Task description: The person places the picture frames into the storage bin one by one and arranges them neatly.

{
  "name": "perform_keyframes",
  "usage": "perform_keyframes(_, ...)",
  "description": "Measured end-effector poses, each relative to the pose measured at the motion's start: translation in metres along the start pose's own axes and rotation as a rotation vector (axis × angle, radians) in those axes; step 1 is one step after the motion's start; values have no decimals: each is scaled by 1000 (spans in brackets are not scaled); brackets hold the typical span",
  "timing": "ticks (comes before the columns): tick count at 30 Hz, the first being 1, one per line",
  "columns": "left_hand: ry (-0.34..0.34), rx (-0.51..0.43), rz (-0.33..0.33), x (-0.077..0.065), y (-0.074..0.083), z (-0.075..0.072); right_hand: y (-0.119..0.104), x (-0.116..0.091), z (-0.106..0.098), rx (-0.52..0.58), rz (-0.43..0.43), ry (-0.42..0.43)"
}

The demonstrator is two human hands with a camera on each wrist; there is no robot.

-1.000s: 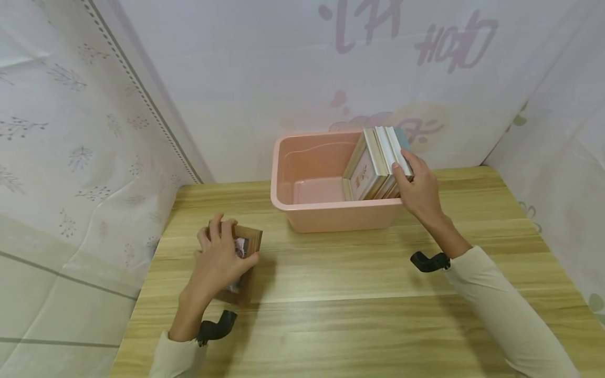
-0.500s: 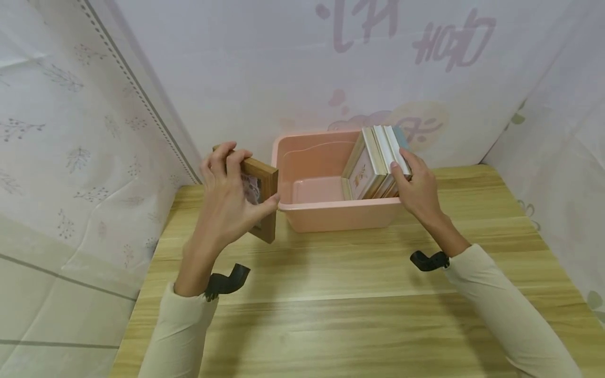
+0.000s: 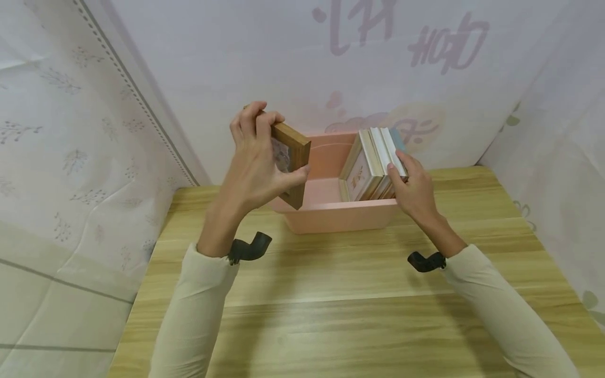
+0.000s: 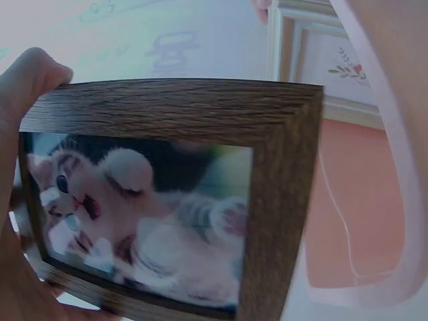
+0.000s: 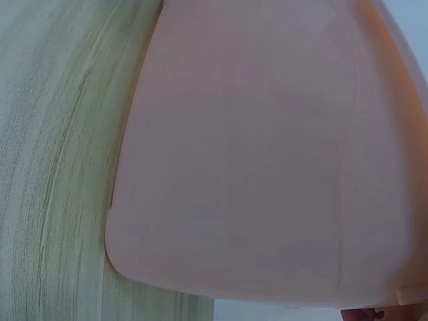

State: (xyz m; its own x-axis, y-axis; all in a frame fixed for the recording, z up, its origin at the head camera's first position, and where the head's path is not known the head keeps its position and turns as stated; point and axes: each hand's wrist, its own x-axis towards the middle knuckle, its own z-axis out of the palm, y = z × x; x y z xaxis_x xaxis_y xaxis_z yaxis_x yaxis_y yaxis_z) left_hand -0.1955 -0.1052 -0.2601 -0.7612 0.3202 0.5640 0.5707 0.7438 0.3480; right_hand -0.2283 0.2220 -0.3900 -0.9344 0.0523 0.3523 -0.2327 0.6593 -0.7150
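Observation:
My left hand (image 3: 255,170) grips a brown wooden picture frame (image 3: 299,173) by its edges, thumb on the near side and fingers over the top. In the left wrist view its front shows a kitten photo (image 4: 160,221). The frame is raised over the left end of a pink plastic bin (image 3: 340,216). Several picture frames (image 3: 378,152) in white and light wood stand on edge, leaning, in the bin's right part. At their right end my right hand (image 3: 416,186) holds the row, thumb in front. In the right wrist view the bin's outer wall (image 5: 234,154) fills most of the picture.
The bin stands at the back of a wood-grain table (image 3: 340,325), close to a printed curtain (image 3: 227,58). More curtain hangs at the left and right. A black wrist mount (image 3: 250,247) sits on the left wrist, another mount (image 3: 427,261) on the right.
My left hand has lifted the brown picture frame off the table and carried it up and right to over the bin. My right hand has stayed at the row of frames.

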Motion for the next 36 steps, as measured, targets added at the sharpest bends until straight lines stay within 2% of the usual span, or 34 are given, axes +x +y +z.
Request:
perform_keyframes(5, 17, 0, 36, 14, 0, 10, 1, 0, 2, -3, -6, 10)
perform_keyframes(12, 25, 16, 141, 33, -5, 27, 1, 3, 2, -6, -5, 27)
perform_keyframes(18, -17, -2, 150, 42, -13, 42, 1, 5, 0, -2, 1, 30)
perform_keyframes(24, -36, 39, 190, 46, -22, 56, 1, 6, -1, -6, -9, 46)
perform_keyframes(27, -76, 60, 190, 46, -25, 61, 1, 4, -1, -7, -7, 41)
perform_keyframes(31, -175, 70, 179, 45, -28, 68, 2, 1, 0, -4, 2, 29)
perform_keyframes(36, -274, 72, 199, 49, -31, 79, 2, 0, 2, 4, -8, 32)
